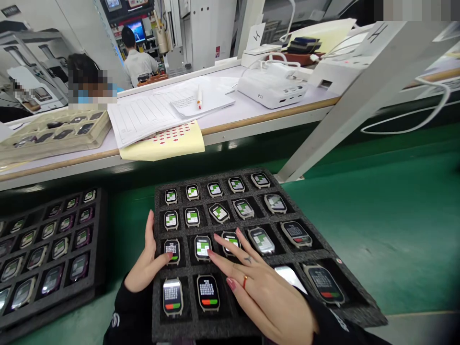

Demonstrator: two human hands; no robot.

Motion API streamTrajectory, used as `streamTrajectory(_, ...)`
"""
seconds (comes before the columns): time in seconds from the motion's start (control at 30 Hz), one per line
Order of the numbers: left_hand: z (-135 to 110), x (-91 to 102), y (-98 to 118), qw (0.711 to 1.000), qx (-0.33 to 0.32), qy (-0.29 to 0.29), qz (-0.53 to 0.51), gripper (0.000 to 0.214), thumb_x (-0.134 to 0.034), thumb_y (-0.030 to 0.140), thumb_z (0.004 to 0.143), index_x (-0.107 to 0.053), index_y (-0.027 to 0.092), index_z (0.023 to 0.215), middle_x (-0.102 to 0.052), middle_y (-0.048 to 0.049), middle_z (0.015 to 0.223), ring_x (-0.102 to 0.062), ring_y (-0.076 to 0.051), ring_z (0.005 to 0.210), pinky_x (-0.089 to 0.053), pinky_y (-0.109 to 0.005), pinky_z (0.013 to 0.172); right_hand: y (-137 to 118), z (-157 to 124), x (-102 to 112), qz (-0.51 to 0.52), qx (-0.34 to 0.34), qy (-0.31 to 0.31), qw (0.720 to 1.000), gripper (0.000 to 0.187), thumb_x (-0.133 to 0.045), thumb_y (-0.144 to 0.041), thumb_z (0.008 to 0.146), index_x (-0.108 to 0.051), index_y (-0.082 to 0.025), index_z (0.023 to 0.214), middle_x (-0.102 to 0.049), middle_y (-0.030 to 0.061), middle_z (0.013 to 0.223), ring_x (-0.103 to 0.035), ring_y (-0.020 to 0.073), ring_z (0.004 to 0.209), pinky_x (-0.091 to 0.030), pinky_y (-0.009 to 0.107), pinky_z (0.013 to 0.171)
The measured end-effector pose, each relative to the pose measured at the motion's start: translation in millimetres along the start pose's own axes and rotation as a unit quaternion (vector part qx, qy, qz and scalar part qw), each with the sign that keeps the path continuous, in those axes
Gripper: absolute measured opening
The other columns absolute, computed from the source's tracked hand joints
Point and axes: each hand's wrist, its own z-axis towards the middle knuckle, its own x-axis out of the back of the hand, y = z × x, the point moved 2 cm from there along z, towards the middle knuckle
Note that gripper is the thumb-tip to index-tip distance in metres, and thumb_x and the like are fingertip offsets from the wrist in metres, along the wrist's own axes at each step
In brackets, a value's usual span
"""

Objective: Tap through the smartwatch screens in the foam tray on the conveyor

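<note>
A dark grey foam tray (230,221) with rows of smartwatch bodies lies in front of me, a watch in each pocket I can see. My left hand (145,261) is at the tray's left edge, fingers stretched along its outside, the thumb on the screen of a watch (171,248) in the third row. Spread over the tray, my right hand (264,290) has its index fingertip at the neighbouring watch (201,244) and partly covers others. Some screens show green and white blocks, such as one watch (192,217); others show text above red and green bars, like a front-row watch (208,293).
Another foam tray (98,239) of watches stands at left. Behind runs a bench (230,134) with papers (143,112), a pen (199,97), a white multi-port box (271,86) and a plastic tray (97,129). A slanted metal post (345,105) rises at right. Two people (138,62) are beyond.
</note>
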Motion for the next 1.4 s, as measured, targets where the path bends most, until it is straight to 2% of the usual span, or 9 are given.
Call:
streamTrajectory(0.17, 0, 0.0, -1, 0.999, 0.021, 0.012, -0.021, 0.089, -0.056, 0.036, 0.091, 0.006, 0.034, 0.154, 0.001, 0.0019, 0.165, -0.001, -0.024, 0.151, -0.010, -0.038, 0.123, 5, -5, 4, -0.005, -0.007, 0.021, 1.000, 0.050, -0.032, -0.007, 0.099, -0.034, -0.011, 0.149, -0.063, 0.0108, 0.128, -0.027, 0.0264, 0.143, -0.013, 0.063, 0.119)
streamTrajectory(0.33, 2, 2.3, -4, 0.999, 0.030, 0.007, -0.032, 0.087, -0.056, 0.037, 0.093, 0.007, 0.039, 0.153, 0.004, 0.0043, 0.164, 0.001, -0.021, 0.151, -0.006, -0.039, 0.123, 31, -37, 22, -0.055, -0.069, 0.091, 0.992, 0.046, -0.033, -0.010, 0.101, -0.041, -0.018, 0.146, -0.058, 0.0097, 0.136, -0.037, 0.0267, 0.139, -0.015, 0.062, 0.118)
streamTrajectory(0.47, 4, 1.1, -5, 0.998, 0.038, 0.029, -0.040, 0.084, -0.056, 0.038, 0.093, 0.002, 0.038, 0.153, -0.001, 0.0025, 0.164, -0.002, -0.021, 0.151, -0.007, -0.041, 0.124, 46, -72, 40, -0.095, -0.160, 0.187, 0.964, 0.045, -0.031, -0.014, 0.103, -0.046, -0.027, 0.145, -0.059, 0.0029, 0.134, -0.043, 0.0259, 0.135, -0.016, 0.058, 0.120)
streamTrajectory(0.6, 7, 0.5, -8, 0.996, 0.045, 0.066, -0.033, 0.083, -0.058, 0.041, 0.091, -0.005, 0.039, 0.154, -0.008, 0.0020, 0.163, -0.005, -0.023, 0.150, -0.007, -0.043, 0.124, 52, -93, 47, -0.131, -0.204, 0.274, 0.931, 0.045, -0.030, -0.018, 0.105, -0.046, -0.032, 0.144, -0.059, 0.0002, 0.134, -0.048, 0.0261, 0.131, -0.018, 0.057, 0.120)
streamTrajectory(0.77, 10, 0.3, -9, 0.995, 0.047, 0.078, -0.033, 0.087, -0.062, 0.044, 0.088, -0.006, 0.035, 0.154, -0.012, -0.0008, 0.163, -0.008, -0.024, 0.150, -0.010, -0.041, 0.123, 63, -100, 37, -0.145, -0.224, 0.227, 0.937, 0.045, -0.031, -0.020, 0.106, -0.042, -0.031, 0.148, -0.062, 0.0032, 0.132, -0.044, 0.0311, 0.133, -0.018, 0.067, 0.116)
streamTrajectory(0.97, 7, -7.6, -6, 0.982, 0.096, 0.132, -0.100, 0.086, -0.063, 0.048, 0.085, -0.012, 0.039, 0.153, -0.021, 0.0016, 0.161, -0.018, -0.025, 0.148, -0.018, -0.040, 0.122, 66, -110, 36, -0.073, -0.274, 0.291, 0.914, 0.043, -0.031, -0.029, 0.107, -0.041, -0.032, 0.149, -0.054, 0.0019, 0.140, -0.041, 0.0299, 0.136, -0.017, 0.063, 0.118)
streamTrajectory(1.13, -8, -16.0, -24, 0.954, 0.189, 0.162, -0.167, 0.073, -0.056, 0.056, 0.085, -0.028, 0.038, 0.150, -0.029, 0.0066, 0.158, -0.020, -0.027, 0.148, -0.027, -0.041, 0.121, 90, -140, 25, 0.152, -0.439, 0.316, 0.827, 0.055, -0.048, -0.053, 0.098, -0.046, -0.026, 0.146, -0.051, 0.0046, 0.143, -0.043, 0.0329, 0.134, -0.035, 0.051, 0.114)
streamTrajectory(1.23, -20, -19.1, -39, 0.951, 0.195, 0.180, -0.161, 0.065, -0.049, 0.061, 0.086, -0.035, 0.042, 0.147, -0.038, 0.0096, 0.153, -0.025, -0.029, 0.146, -0.036, -0.045, 0.118, 101, -156, 14, 0.293, -0.465, 0.319, 0.772, 0.047, -0.055, -0.052, 0.093, -0.063, -0.027, 0.132, -0.062, 0.0052, 0.130, -0.055, 0.0340, 0.123, -0.053, 0.044, 0.100)
streamTrajectory(1.4, -14, -17.0, -43, 0.929, 0.219, 0.218, -0.202, 0.057, -0.052, 0.058, 0.085, -0.046, 0.042, 0.140, -0.046, 0.0111, 0.147, -0.023, -0.027, 0.147, -0.033, -0.044, 0.119, 110, -151, 12, 0.259, -0.435, 0.373, 0.777, 0.023, -0.062, -0.040, 0.088, -0.079, -0.026, 0.097, -0.073, 0.0056, 0.108, -0.063, 0.0379, 0.111, -0.059, 0.047, 0.091)
